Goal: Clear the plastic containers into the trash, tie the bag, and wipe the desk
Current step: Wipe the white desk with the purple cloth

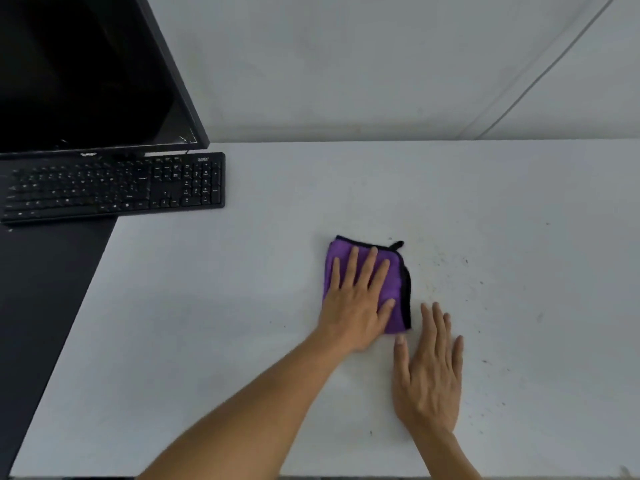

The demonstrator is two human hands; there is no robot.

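Note:
A folded purple cloth (393, 289) with black edging lies on the white desk (207, 323), near the middle. My left hand (356, 306) presses flat on top of it, fingers spread and pointing away from me. My right hand (431, 372) rests flat on the bare desk just to the right of the cloth's near corner, holding nothing. Small dark specks and crumbs (450, 268) dot the desk to the right of the cloth. No plastic containers or trash bag are in view.
A black keyboard (114, 185) sits at the back left, in front of a dark monitor (86, 71). A black surface (45, 289) borders the white desk on the left. A pale wall (381, 64) runs along the desk's far edge.

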